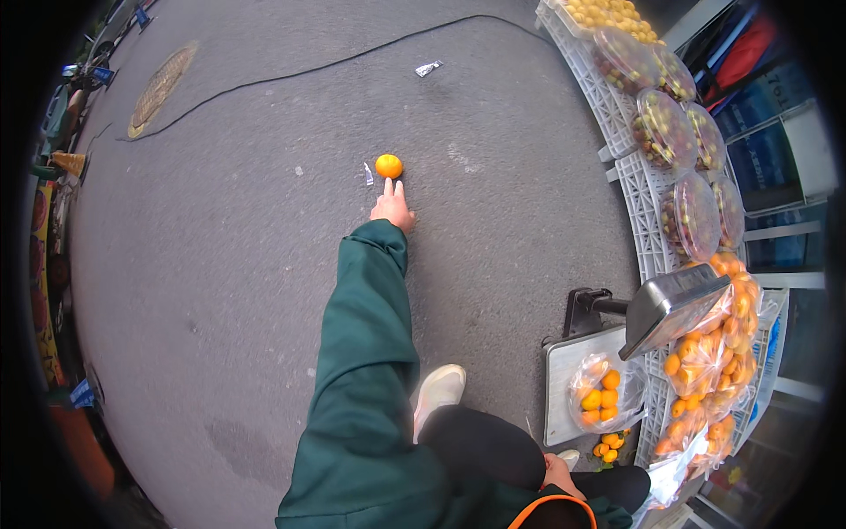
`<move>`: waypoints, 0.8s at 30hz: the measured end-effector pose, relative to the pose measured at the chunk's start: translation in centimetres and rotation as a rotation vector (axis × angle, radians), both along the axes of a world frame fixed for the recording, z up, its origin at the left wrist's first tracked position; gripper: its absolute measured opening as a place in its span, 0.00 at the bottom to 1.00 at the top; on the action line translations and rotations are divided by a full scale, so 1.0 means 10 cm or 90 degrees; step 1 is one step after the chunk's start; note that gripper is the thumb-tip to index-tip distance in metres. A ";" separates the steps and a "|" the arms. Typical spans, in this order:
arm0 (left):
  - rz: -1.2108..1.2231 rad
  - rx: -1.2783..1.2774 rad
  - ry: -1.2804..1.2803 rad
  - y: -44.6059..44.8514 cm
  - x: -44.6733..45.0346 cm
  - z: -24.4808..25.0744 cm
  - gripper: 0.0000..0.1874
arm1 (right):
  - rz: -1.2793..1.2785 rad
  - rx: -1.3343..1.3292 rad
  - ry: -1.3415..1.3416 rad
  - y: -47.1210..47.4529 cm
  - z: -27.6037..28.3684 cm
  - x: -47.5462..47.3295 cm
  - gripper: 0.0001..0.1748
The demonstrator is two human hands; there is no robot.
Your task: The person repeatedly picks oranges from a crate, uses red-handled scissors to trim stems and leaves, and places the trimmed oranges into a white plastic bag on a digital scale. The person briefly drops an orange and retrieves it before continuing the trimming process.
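Note:
My left hand (394, 210), in a dark green sleeve, reaches out low over the asphalt with two fingers extended. Their tips are at the near edge of a single orange citrus fruit (388, 166); whether they touch it I cannot tell. A small torn wrapper (368, 174) lies just left of the fruit. My right hand (560, 475) is down by my bent knee at the lower right, partly hidden, its fingers not clear. To its right, a clear plastic bag of oranges (600, 399) sits on the metal platform of a scale (556, 397).
The scale's tilted display head (671, 304) juts up beside white plastic crates (644, 218). Those bear lidded tubs of fruit (667, 129) and bagged oranges (704, 360). Loose oranges (609, 447) lie below the scale. A black cable (317, 68) crosses the pavement near a manhole cover (162, 89).

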State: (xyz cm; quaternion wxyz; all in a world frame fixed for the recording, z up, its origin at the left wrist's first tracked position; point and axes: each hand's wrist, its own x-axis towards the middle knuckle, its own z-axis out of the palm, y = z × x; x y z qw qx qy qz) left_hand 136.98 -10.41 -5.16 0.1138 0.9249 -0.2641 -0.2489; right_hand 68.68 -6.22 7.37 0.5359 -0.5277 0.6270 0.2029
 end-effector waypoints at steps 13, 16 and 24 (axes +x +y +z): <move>-0.012 0.006 0.036 -0.20 0.48 -0.28 0.47 | 0.030 -0.092 -0.008 -0.19 0.07 0.02 0.14; 0.023 0.052 0.013 -0.26 0.47 -0.09 0.35 | 0.066 -0.121 -0.007 -0.16 0.07 0.02 0.14; 0.037 -0.056 -0.055 0.47 -0.19 -0.37 0.46 | 0.003 -0.095 -0.041 -0.17 0.12 0.20 0.15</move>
